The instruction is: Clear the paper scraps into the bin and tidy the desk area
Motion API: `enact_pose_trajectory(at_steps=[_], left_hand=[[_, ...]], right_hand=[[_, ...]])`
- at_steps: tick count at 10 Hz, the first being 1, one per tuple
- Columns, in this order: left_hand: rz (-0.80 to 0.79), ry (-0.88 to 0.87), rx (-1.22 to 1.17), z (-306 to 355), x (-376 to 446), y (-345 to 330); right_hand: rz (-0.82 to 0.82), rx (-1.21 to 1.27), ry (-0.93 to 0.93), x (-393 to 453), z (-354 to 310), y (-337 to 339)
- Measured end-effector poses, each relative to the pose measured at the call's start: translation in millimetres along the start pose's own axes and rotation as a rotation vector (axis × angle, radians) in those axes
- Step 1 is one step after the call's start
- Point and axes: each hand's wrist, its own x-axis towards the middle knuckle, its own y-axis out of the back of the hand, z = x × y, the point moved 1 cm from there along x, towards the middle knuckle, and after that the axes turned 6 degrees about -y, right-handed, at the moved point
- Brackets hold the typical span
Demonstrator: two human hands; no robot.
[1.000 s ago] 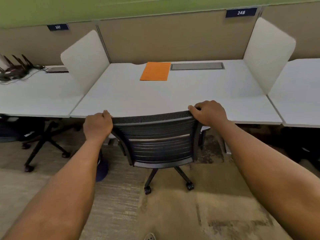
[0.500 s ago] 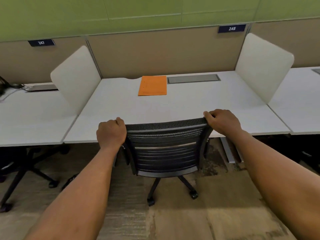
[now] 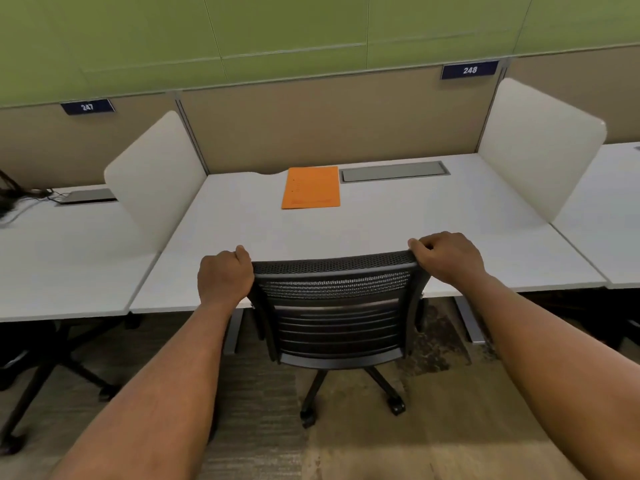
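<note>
White desk (image 3: 346,233) holds orange folder (image 3: 310,187) beyond both hands' fingers (image 3: 420,244) gripping chair (image 3: 334,271) back

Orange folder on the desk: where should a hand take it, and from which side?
The orange folder lies flat near the back of the desk, so it probably cannot be pinched from above. Its near short edge faces the person and is clear, so slide fingertips under that edge from the front. The chair, held by the left hand and right hand, stands between.

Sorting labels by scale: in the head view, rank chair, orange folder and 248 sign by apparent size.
Largest to smallest:
1. chair, though it is nearest the camera, which inflates it
2. orange folder
3. 248 sign
</note>
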Motion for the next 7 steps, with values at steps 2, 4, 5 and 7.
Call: enact_pose_trajectory(at_steps=[2,4,5,7], left_hand=[[-0.230,-0.031,0.136,-1.3,7.4,11.5],[-0.533,-0.030,0.256,11.4,31.2,26.7],[-0.573,-0.072,0.219,32.3,48.3,43.1],[-0.402,-0.193,0.243,81.9,115.1,110.3]], right_hand=[[-0.198,-0.122,0.055,6.8,-6.5,9.6],[-0.337,-0.212,0.129,22.8,-35.6,31.4],[-0.284,-0.226,0.178,35.6,-62.9,48.2],[-0.099,-0.148,0.277,84.6,-137.7,118.5]])
